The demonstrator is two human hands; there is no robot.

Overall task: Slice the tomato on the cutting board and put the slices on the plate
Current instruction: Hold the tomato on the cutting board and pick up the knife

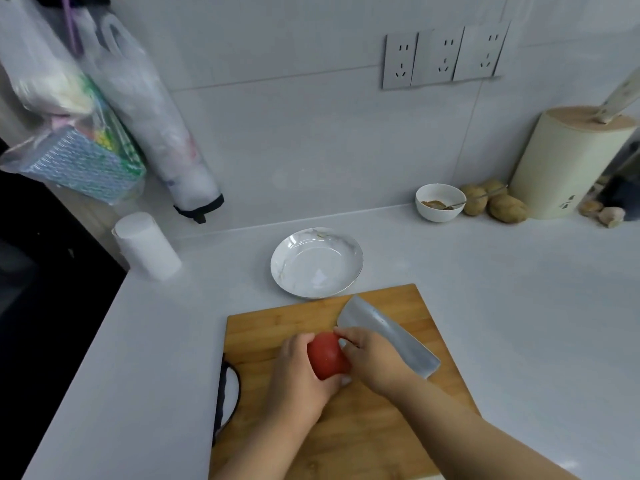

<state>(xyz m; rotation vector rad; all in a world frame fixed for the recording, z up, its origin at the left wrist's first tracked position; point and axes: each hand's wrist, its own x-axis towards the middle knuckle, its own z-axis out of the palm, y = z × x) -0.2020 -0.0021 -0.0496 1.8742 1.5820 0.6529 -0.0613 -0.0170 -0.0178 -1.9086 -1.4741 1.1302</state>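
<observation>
The red tomato [325,356] sits on the wooden cutting board [363,438], held between both hands. My left hand [298,379] cups it from the left with fingers curled around it. My right hand [370,358] grips it from the right, thumb pressed on its skin. A cleaver's wide grey blade [391,334] lies just behind my right hand, pointing toward the plate; its handle is hidden. The white marbled plate [287,271] stands beyond the board's far edge and holds nothing.
A white cylinder [147,245] stands at the counter's left edge, with hanging plastic bags [104,116] above it. At the back right are a small white bowl with a spoon [440,202], potatoes [498,204] and a cream knife block [568,161]. A black strap [227,393] lies by the board's left side.
</observation>
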